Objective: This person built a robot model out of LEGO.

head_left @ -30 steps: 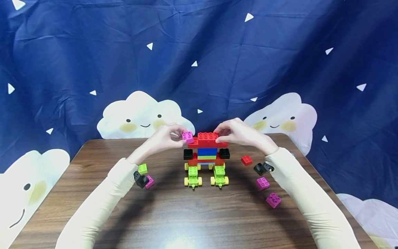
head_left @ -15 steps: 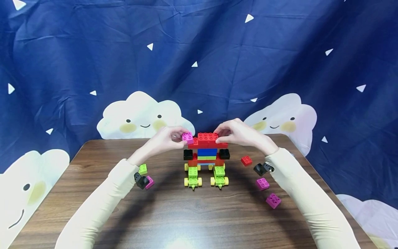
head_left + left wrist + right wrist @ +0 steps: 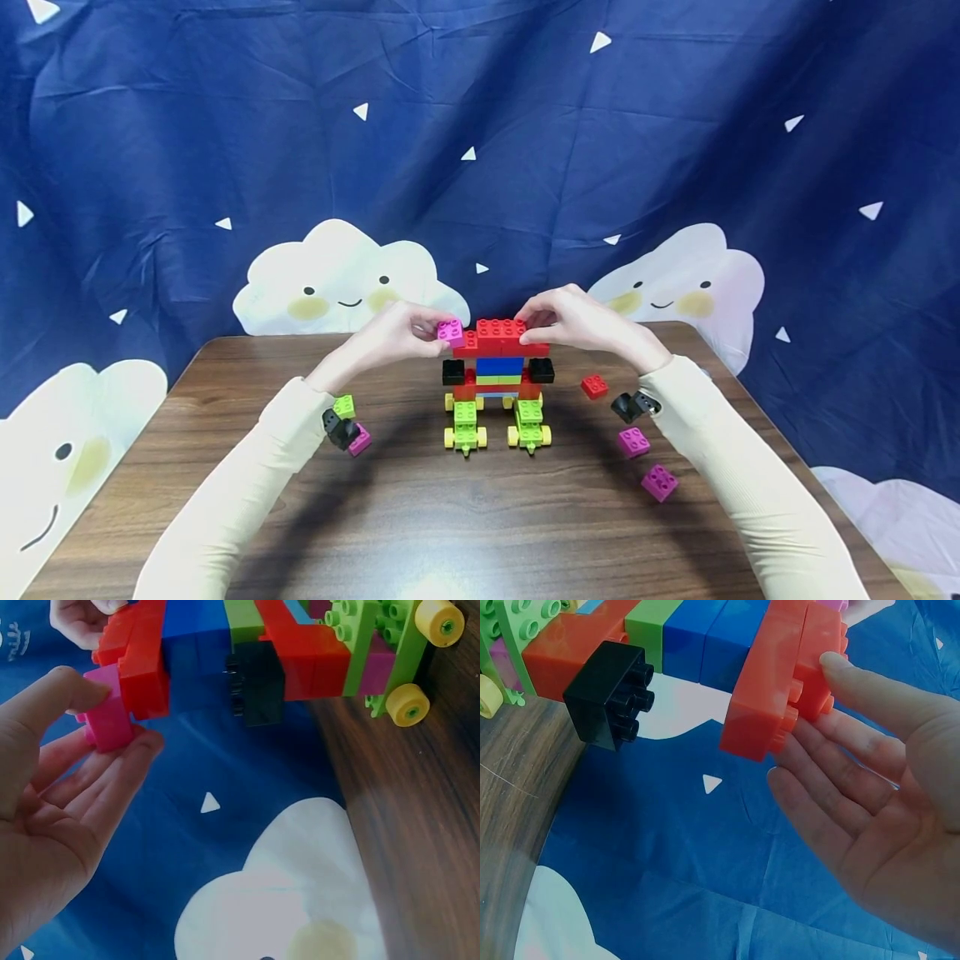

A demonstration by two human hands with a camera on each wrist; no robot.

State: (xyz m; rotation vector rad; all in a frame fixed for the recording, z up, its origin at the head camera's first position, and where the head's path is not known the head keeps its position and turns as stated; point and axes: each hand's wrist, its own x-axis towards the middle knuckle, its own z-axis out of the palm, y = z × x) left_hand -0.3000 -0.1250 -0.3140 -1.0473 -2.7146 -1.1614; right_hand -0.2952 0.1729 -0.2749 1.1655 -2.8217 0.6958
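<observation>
- On the blue cloth backdrop [image 3: 480, 125], faint white lettering [image 3: 19, 641] shows at the upper left of my left wrist view; I cannot read it with certainty.
- The person's left hand [image 3: 397, 335] has its fingers curved, parted only by the width of the pink toy brick [image 3: 451, 333] pinched between thumb and fingertips.
- That brick touches the left end of the figure's upper red tier; I cannot tell whether it is pressed fully on.
- The right hand [image 3: 573, 322] grips the right end of the red top brick [image 3: 501, 335], thumb on one side, bent fingers on the other.
- Between and below both hands, the brick figure [image 3: 499, 367] stands upright on the wooden table [image 3: 450, 517], on two lime-green wheeled bases [image 3: 465, 423] with yellow wheels.
- Black bricks [image 3: 453, 372] jut from either side of its blue middle.
- Right of it, well apart, I see a loose red brick [image 3: 595, 387].
</observation>
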